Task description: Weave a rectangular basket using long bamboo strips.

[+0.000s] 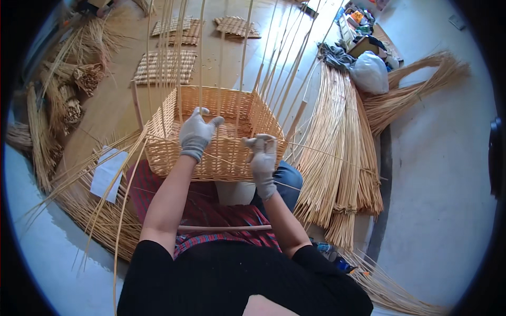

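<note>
A wicker basket (205, 163), rectangular with woven sides, rests tilted over my lap. Tall thin stakes (243, 47) stand up from its rim. My left hand (196, 134), in a pale grey glove, is at the near rim. Its fingers are bent around the foot of one upright stake (202, 63), with the thumb sticking out to the right. At the near right part of the rim is my right hand (262, 160), gloved too, its fingers curled around a thin weaving rod. The exact grip on that rod is partly hidden. Loose rod ends (113, 181) stick out left of the basket.
Bundles of long rods (337, 142) lie to the right, below a white plastic bag (370, 72). More bundles (58, 105) line the left side. Woven mats (164, 67) lie on the floor beyond the basket. A stick (226, 228) crosses my lap, over a red checked cloth (226, 213).
</note>
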`<control>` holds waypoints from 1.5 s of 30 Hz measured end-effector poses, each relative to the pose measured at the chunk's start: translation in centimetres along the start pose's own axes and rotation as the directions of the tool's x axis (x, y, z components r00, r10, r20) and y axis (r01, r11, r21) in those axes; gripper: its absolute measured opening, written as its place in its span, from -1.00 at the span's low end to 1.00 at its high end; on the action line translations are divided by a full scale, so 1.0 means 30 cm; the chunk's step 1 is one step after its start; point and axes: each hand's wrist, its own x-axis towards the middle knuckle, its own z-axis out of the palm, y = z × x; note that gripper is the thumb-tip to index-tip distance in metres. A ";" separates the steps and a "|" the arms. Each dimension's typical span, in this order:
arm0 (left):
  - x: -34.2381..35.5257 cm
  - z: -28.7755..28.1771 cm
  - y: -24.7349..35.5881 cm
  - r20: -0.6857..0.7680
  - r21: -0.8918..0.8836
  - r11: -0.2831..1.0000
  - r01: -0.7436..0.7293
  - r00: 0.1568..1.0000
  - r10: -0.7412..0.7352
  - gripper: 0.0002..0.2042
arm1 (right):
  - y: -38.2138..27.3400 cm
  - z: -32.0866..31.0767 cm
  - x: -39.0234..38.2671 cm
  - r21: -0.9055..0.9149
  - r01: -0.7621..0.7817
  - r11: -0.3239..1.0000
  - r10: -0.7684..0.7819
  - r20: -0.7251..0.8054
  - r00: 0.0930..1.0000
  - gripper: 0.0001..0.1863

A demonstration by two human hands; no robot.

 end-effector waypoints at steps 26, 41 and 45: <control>-0.293 0.260 0.220 0.038 -0.010 0.683 -0.730 0.682 0.730 -0.25 | -0.059 -0.366 0.104 -0.591 0.399 0.701 -0.564 -0.117 0.817 -0.81; -0.280 0.436 0.471 -0.020 -0.038 0.825 -0.564 0.826 0.563 -0.29 | -0.179 -0.625 0.170 -0.867 0.405 0.290 -0.304 0.317 0.898 -0.79; -0.231 0.496 0.454 0.034 -0.042 0.776 -0.630 0.775 0.631 -0.68 | -0.185 -0.655 0.210 -0.871 0.371 0.322 -0.161 0.336 0.928 -0.74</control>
